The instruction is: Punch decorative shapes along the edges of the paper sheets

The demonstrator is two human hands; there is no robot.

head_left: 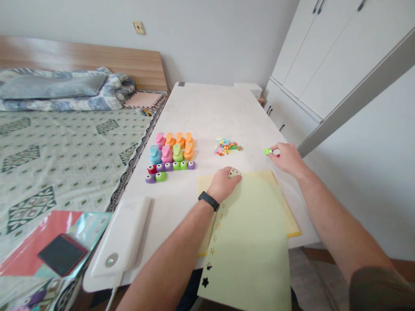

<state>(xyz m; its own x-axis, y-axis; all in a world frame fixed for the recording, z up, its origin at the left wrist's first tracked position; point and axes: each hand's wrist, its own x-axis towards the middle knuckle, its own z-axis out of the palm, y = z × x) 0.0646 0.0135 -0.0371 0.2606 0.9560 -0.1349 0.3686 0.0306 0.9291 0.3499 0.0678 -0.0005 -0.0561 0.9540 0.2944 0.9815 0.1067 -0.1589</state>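
My left hand (pixel 224 183), with a dark band on its wrist, is closed on the top left corner of a pale green sheet of paper (pixel 253 233). Star- and flower-shaped holes run down the sheet's left edge, and its lower end hangs past the table edge. Under it lies a yellow sheet (pixel 293 222). At the table's right side, my right hand (pixel 287 159) has its fingers closed around a small craft punch (pixel 276 152) with white and red parts. A green part (pixel 267 151) shows just left of these fingers; whether it belongs to the same punch I cannot tell.
Several larger punches (pixel 167 153) and small punches (pixel 176 165) stand in rows on the left of the table. Colourful paper cutouts (pixel 227 147) lie in a pile beyond my left hand. A white corded device (pixel 121 237) lies front left, beside a bed (pixel 71 164).
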